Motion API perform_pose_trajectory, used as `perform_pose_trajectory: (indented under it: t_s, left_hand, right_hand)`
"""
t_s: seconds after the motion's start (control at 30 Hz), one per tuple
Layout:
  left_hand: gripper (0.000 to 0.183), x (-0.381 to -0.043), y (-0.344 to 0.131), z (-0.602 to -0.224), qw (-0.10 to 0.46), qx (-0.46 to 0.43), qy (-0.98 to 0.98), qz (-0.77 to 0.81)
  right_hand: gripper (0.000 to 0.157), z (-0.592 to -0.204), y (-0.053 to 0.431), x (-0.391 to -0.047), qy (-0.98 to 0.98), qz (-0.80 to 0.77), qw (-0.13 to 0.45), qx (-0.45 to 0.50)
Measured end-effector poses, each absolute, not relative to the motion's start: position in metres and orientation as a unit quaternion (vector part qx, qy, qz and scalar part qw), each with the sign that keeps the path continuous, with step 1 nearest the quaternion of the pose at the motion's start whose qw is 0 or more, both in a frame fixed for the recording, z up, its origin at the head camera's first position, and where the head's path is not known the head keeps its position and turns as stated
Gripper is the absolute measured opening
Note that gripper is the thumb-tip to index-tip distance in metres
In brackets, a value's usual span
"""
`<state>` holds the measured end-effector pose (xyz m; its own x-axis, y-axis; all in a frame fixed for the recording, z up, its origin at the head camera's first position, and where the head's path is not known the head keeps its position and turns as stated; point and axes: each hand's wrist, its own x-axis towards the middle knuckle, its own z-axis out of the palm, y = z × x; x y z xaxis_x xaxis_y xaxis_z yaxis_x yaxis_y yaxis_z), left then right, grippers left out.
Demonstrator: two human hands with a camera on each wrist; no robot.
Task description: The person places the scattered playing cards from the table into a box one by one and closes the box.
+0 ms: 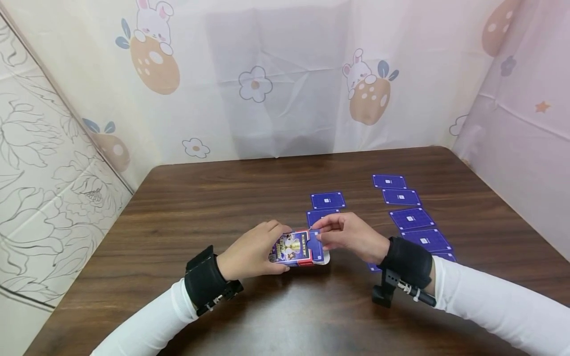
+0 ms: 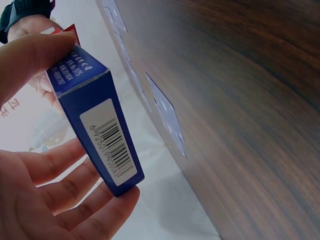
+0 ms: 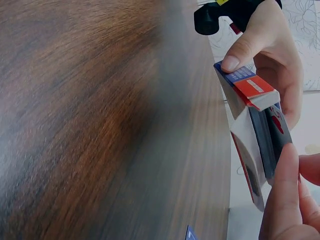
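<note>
Your left hand [image 1: 254, 253] was clamped on the card box [image 1: 291, 247], thumb on one narrow side and fingers on the other, the barcode [image 2: 108, 142] of its closed end turned toward your wrist. The box appeared to be held above the table, its open end facing your right hand [image 1: 354, 236]. Fingertips of that hand met the opening, where a pale flap [image 1: 327, 258] stood out (whether they pinched anything inside could not be told).

Several mishaps were judged possible. If you had tipped the mouth downward or loosened your left fingers, loose contents might have spilled; if you had pushed or pulled at a slant, an edge might have caught and creased the flap. Your right wristband [image 1: 409, 262], which overlapped the slanting column of blue cards [image 1: 411, 218] in the head view, might have brushed them out of line had your forearm dropped. A shorter column of blue cards [image 1: 328, 200] lay beyond the box, partly hidden by your right hand, and was exposed to a similar knock.

Beneath everything lay the dark wood-grain table [image 1: 249, 190]. Behind it hung a pale curtain [image 1: 294, 118] printed with rabbits and flowers; line-drawn blossoms covered the panel [image 1: 49, 163] at your left, and a pinkish covering [image 1: 525, 148] closed the right side.
</note>
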<state>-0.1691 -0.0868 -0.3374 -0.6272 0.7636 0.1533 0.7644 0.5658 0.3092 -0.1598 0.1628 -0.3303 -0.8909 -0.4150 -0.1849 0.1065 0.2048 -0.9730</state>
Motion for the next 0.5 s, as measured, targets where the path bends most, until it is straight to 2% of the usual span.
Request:
perform_pose_trajectory:
  t_s: [0.5]
  left_hand:
    - [0.066, -0.169, -0.0894, -0.3382, 0.008, -0.43, -0.885, -0.176]
  right_hand:
    - [0.031, -0.3346, 0.1606, -0.1601, 0.734, -0.633, 0.228, -0.095]
